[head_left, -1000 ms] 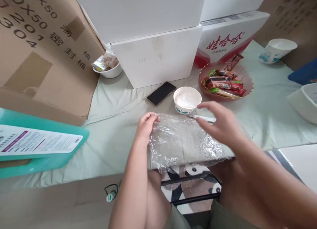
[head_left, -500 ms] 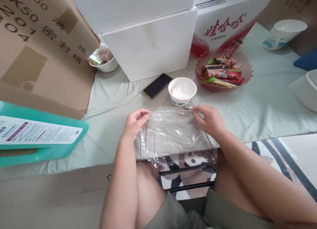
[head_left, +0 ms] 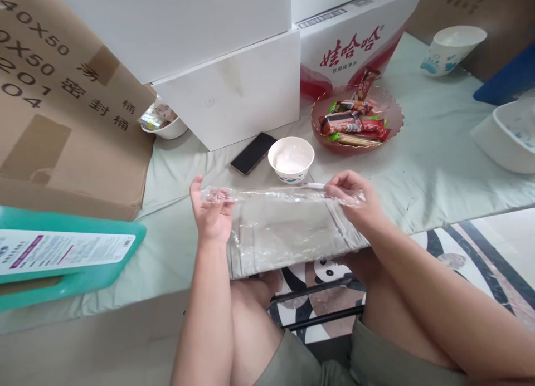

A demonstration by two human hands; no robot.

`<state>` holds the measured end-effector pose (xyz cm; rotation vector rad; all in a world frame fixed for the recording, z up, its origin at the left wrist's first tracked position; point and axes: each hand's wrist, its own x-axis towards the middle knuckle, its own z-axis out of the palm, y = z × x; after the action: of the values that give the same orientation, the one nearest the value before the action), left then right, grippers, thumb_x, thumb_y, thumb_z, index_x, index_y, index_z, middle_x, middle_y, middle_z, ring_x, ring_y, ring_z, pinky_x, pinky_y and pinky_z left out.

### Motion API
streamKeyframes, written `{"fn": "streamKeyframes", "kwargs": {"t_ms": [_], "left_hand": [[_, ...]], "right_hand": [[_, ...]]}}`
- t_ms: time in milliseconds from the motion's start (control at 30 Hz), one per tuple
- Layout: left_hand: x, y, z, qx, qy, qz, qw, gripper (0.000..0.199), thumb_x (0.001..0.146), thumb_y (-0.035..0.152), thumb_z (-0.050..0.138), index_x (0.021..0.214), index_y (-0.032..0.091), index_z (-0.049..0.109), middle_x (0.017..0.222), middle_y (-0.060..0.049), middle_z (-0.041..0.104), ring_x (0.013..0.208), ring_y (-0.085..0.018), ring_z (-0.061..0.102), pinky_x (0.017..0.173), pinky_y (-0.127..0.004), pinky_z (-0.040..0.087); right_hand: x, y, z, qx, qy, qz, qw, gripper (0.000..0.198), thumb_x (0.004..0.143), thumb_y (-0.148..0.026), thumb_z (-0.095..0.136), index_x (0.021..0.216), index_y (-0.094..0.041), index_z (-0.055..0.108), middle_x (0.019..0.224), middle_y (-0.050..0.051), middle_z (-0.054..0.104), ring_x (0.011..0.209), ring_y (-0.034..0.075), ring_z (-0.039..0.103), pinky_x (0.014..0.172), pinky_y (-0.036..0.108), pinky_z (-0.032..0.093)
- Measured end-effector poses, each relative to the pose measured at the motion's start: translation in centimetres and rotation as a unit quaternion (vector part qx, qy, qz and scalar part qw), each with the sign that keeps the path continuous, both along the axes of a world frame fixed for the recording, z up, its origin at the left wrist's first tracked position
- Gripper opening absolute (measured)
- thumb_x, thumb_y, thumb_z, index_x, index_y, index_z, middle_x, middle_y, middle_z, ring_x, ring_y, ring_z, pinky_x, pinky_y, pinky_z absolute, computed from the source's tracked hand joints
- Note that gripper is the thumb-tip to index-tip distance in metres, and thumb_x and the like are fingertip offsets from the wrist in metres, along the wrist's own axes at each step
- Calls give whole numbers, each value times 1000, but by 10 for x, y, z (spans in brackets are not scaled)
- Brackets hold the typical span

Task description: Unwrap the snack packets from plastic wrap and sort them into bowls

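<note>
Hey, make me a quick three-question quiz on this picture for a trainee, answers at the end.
1. True or false: the phone lies to the right of the small white bowl.
2. What are the left hand and right hand both touching?
A) A teal jug
B) Clear plastic
C) A cardboard box
3. Fill in the blank: the wrapped snacks lie in a see-through ____ bowl.

Key:
1. False; the phone is to the left of the small white bowl.
2. B
3. Pink
</note>
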<state>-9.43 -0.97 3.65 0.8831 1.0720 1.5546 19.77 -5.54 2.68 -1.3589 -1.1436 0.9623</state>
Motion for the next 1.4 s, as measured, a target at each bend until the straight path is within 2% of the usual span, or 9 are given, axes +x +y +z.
{"fn": "streamKeyframes", "kwargs": {"t_ms": [133,233,400,600,767,867,967,1200,1400], "left_hand": [[6,-4,-6,-78,55,-104,990,64,47,32,96,103,24,67,85,-2,76,75,-16,72,69,-26,58],[9,-3,-10,-109,97,-83,986,42,54,38,92,79,17,65,76,-3,75,63,-14,71,61,-24,56],[11,-6,-4,-122,102,-96,983,41,65,46,83,87,20,61,64,0,74,53,-15,70,52,-23,55],[13,-7,-3,-141,118,-92,979,39,68,47,77,92,20,61,53,4,66,42,-14,64,41,-19,47],[1,0,-2,-155,68,-28,985,26,67,34,73,84,21,59,51,7,61,40,-10,60,39,-15,41],[-3,0,0,-156,24,-66,985,19,67,27,69,80,20,58,59,3,67,51,-12,67,49,-18,50],[-4,-2,0,-159,16,-98,982,15,65,23,69,73,18,58,65,0,71,56,-12,69,53,-19,53],[-9,-1,-9,-207,65,-180,959,12,64,28,70,66,16,68,71,-5,72,60,-15,67,53,-23,51],[-1,2,-11,-196,102,-115,969,28,61,38,81,62,15,66,71,-4,67,64,-13,65,62,-26,52]], "right_hand": [[-3,6,-2,61,52,-111,991,23,79,-39,68,88,-27,51,75,-4,59,59,13,55,55,28,47],[-4,10,-4,37,13,-66,997,32,72,-37,72,97,-28,55,82,-2,65,61,15,58,57,30,48],[-1,5,-6,41,-121,-65,990,15,77,-35,68,84,-24,62,79,2,66,67,17,61,65,33,51],[5,4,-9,-13,-25,-20,999,21,75,-37,73,87,-23,62,73,-1,63,54,13,56,50,28,46],[9,9,-12,42,57,-112,991,16,75,-34,71,84,-25,60,98,0,66,51,7,46,47,25,40],[9,9,-14,26,78,-23,996,31,75,-34,70,104,-29,60,104,1,66,61,10,54,56,29,47],[10,11,-18,0,25,47,999,18,77,-36,68,88,-24,61,101,5,65,65,13,56,59,32,49],[23,15,-23,93,-12,-48,994,26,76,-38,66,67,-22,48,122,5,60,72,15,58,67,37,51],[26,5,-13,102,-20,10,995,36,75,-53,71,64,-22,56,125,7,61,81,21,64,80,47,55]]}}
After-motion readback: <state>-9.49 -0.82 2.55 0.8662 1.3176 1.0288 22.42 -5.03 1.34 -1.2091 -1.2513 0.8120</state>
